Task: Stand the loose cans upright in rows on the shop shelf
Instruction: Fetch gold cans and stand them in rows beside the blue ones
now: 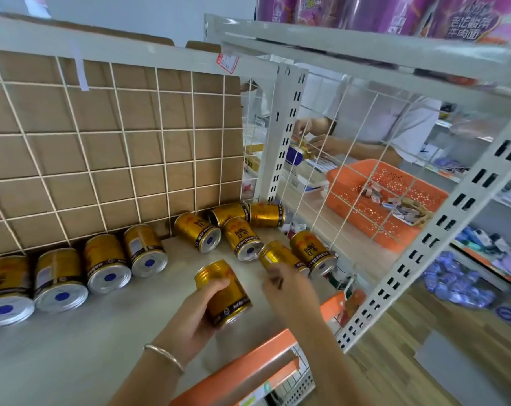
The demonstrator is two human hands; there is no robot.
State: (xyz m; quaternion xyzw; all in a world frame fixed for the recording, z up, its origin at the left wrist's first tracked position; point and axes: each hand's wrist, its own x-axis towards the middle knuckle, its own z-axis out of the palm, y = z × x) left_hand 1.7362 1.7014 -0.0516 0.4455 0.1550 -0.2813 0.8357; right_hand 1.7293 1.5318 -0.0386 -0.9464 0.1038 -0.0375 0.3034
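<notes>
Gold cans lie on the pale shelf (pixel 72 356). My left hand (pixel 200 313) grips one gold can (pixel 219 273) around its body, just above the shelf near the front. My right hand (pixel 292 288) reaches to a second loose can (pixel 277 253), and its fingertips rest against that can's near side. Several more loose cans (pixel 242 238) lie jumbled on their sides towards the back right corner. At the left, a row of cans (pixel 107 262) runs along the wire grid (pixel 131 127), silver ends with a blue dot facing me.
An orange price rail (pixel 248 367) edges the shelf front. White slotted uprights (pixel 424 238) stand at the right. Behind the mesh, another person's hands work near an orange basket (pixel 365 212). Purple packs (pixel 424 16) sit on the shelf above.
</notes>
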